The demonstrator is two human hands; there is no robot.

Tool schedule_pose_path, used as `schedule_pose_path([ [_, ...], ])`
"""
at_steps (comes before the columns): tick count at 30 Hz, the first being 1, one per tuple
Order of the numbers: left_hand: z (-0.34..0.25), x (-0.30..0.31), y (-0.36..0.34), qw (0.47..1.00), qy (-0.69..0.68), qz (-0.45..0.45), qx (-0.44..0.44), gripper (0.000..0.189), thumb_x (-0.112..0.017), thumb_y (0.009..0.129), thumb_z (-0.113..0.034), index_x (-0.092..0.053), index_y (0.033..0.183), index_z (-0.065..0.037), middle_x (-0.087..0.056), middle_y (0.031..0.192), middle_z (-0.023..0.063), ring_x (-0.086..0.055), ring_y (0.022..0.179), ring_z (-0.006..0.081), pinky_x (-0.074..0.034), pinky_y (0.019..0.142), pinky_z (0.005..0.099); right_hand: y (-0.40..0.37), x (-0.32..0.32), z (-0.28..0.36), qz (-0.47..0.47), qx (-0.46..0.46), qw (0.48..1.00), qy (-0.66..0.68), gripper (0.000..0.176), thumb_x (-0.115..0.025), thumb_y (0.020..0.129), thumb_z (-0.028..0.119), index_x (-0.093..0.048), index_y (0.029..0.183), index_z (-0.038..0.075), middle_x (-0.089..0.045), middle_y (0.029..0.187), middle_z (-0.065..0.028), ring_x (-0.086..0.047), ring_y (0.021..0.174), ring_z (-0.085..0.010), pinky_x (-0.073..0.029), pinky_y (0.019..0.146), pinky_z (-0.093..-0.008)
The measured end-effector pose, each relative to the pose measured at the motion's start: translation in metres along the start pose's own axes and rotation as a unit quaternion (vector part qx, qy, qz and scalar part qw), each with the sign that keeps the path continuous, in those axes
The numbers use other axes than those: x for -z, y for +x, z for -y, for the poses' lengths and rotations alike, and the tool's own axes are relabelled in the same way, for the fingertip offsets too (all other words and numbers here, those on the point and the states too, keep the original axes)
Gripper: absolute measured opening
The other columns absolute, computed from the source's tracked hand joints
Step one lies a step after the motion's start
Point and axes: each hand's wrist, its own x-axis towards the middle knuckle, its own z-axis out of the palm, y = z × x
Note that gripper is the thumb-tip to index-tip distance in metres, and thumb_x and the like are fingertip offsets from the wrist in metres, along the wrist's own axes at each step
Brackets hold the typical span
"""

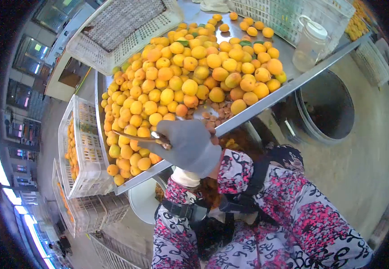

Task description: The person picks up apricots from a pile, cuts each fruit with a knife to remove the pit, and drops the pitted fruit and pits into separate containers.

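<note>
My right hand (pixel 186 145), in a grey glove, is closed round a thin brown tool (pixel 143 138) that points left over the fruit. Beneath it, the white cuff (pixel 185 177) of my left hand shows; that hand's fingers are mostly hidden behind the right hand. Both hands are at the near edge of a metal table (pixel 266 105), in front of a large heap of orange-yellow fruit (pixel 167 85). Small brown pits (pixel 217 117) lie together just beyond my right hand.
White crates stand at the back (pixel 125 29) and on the left (pixel 86 152), some with fruit. A clear lidded jug (pixel 310 45) is on the table at the right. Below are a dark bin (pixel 326 107) and a white bucket (pixel 143 201).
</note>
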Motion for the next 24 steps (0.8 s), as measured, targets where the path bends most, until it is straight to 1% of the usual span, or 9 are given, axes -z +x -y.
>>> schedule_pose_path([
  [2, -0.007, -0.016, -0.006, 0.999, 0.008, -0.045, 0.010, 0.034, -0.046, 0.091, -0.036, -0.053, 0.106, -0.006, -0.056, 0.098, 0.0046, -0.054, 0.091, 0.0207, -0.045, 0.078, 0.0328, 0.006, 0.006, -0.008, 0.021, -0.010, 1.000, 0.016, 0.033, -0.071, 0.075, 0.035, -0.057, 0.067, 0.007, -0.050, 0.052, -0.0068, -0.055, 0.047, -0.0220, -0.042, 0.046, -0.0330],
  [5, -0.029, -0.033, -0.012, 0.994, 0.017, -0.107, 0.003, 0.037, -0.047, 0.090, -0.042, -0.058, 0.097, -0.007, -0.059, 0.089, 0.0046, -0.057, 0.081, 0.0219, -0.046, 0.070, 0.0338, 0.025, 0.015, -0.023, -0.098, -0.109, 0.972, 0.184, 0.035, -0.067, 0.078, 0.037, -0.053, 0.064, 0.008, -0.046, 0.049, -0.0041, -0.056, 0.049, -0.0192, -0.043, 0.047, -0.0335],
  [6, -0.034, -0.035, -0.011, 0.992, 0.017, -0.127, 0.001, 0.039, -0.048, 0.090, -0.045, -0.060, 0.094, -0.008, -0.060, 0.086, 0.0046, -0.058, 0.078, 0.0223, -0.046, 0.067, 0.0341, 0.035, 0.028, -0.030, -0.108, -0.224, 0.916, 0.314, 0.036, -0.064, 0.082, 0.037, -0.048, 0.062, 0.011, -0.042, 0.048, -0.0014, -0.047, 0.043, -0.0164, -0.038, 0.042, -0.0313],
  [8, -0.049, -0.033, -0.012, 0.998, -0.018, -0.015, 0.066, 0.041, -0.045, 0.091, -0.045, -0.057, 0.097, -0.006, -0.058, 0.081, 0.0056, -0.055, 0.069, 0.0200, -0.044, 0.058, 0.0308, 0.047, 0.050, -0.039, -0.111, -0.429, 0.717, 0.537, 0.042, -0.057, 0.088, 0.037, -0.036, 0.057, 0.017, -0.033, 0.045, 0.0039, -0.031, 0.033, -0.0108, -0.026, 0.033, -0.0269],
  [12, -0.047, -0.039, -0.021, 0.997, 0.027, 0.058, 0.031, 0.047, -0.045, 0.090, -0.045, -0.052, 0.109, -0.003, -0.058, 0.085, 0.0088, -0.049, 0.063, 0.0156, -0.040, 0.058, 0.0266, 0.046, 0.062, -0.038, -0.134, -0.382, 0.734, 0.546, 0.042, -0.052, 0.091, 0.037, -0.030, 0.059, 0.019, -0.027, 0.045, 0.0056, -0.021, 0.031, -0.0084, -0.018, 0.031, -0.0248],
  [14, -0.045, -0.043, -0.024, 0.999, 0.023, -0.044, 0.016, 0.052, -0.041, 0.090, -0.050, -0.052, 0.109, -0.003, -0.056, 0.081, 0.0083, -0.049, 0.064, 0.0161, -0.039, 0.058, 0.0259, 0.043, 0.061, -0.038, -0.112, -0.355, 0.744, 0.554, 0.043, -0.052, 0.091, 0.037, -0.030, 0.060, 0.018, -0.026, 0.045, 0.0055, -0.022, 0.032, -0.0088, -0.019, 0.032, -0.0259],
  [16, -0.042, -0.026, -0.018, 0.999, 0.044, -0.008, -0.004, 0.048, -0.045, 0.089, -0.044, -0.049, 0.120, -0.007, -0.059, 0.099, 0.0084, -0.052, 0.068, 0.0150, -0.041, 0.057, 0.0261, 0.041, 0.058, -0.032, -0.113, -0.342, 0.751, 0.553, 0.042, -0.052, 0.091, 0.035, -0.031, 0.060, 0.017, -0.027, 0.046, 0.0054, -0.024, 0.033, -0.0085, -0.019, 0.033, -0.0254],
  [18, -0.043, -0.018, -0.012, 0.998, 0.032, 0.040, 0.029, 0.055, -0.039, 0.087, -0.055, -0.053, 0.096, -0.002, -0.053, 0.069, 0.0070, -0.048, 0.052, 0.0154, -0.038, 0.048, 0.0249, 0.038, 0.057, -0.024, -0.114, -0.330, 0.757, 0.552, 0.041, -0.052, 0.091, 0.034, -0.032, 0.060, 0.016, -0.027, 0.046, 0.0053, -0.025, 0.034, -0.0083, -0.020, 0.034, -0.0250],
  [24, -0.042, -0.023, -0.009, 0.997, -0.033, -0.043, 0.060, 0.061, -0.038, 0.084, -0.062, -0.053, 0.088, -0.003, -0.050, 0.059, 0.0056, -0.042, 0.041, 0.0143, -0.029, 0.036, 0.0236, 0.032, 0.066, -0.006, -0.053, -0.206, 0.848, 0.485, 0.024, -0.050, 0.092, 0.022, -0.042, 0.072, 0.012, -0.035, 0.051, 0.0038, -0.032, 0.039, -0.0064, -0.027, 0.037, -0.0232],
])
